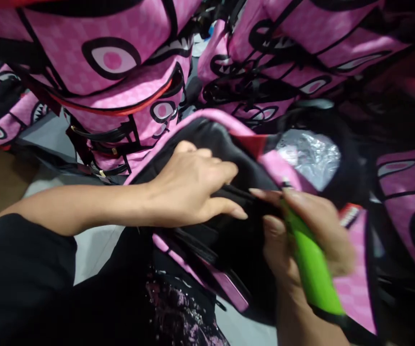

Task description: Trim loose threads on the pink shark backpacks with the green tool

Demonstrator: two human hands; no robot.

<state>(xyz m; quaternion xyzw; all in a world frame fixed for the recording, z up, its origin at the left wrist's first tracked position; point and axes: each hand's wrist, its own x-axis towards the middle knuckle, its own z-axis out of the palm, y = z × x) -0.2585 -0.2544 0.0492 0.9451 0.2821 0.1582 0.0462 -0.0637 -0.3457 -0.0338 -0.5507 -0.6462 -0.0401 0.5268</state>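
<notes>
A pink bag with a black lining (207, 139) lies open before me. Over its black interior is my left hand (200, 187), thumb and index finger spread apart, the other fingers curled toward the lining. My right hand (311, 230) is wrapped round a bright green tool (311, 259), whose small tip points up toward the bag's edge. The right fingertips also reach the black fabric to the right of my left thumb. Whether either hand pinches the fabric is hard to tell through the blur.
Stacked pink bags with eye and teeth prints (113, 57) rise at the upper left. More pink bags (311, 29) are heaped at the upper right. Clear crumpled plastic (308, 154) sits beyond my right hand. Another pink bag (409, 202) stands at the right edge.
</notes>
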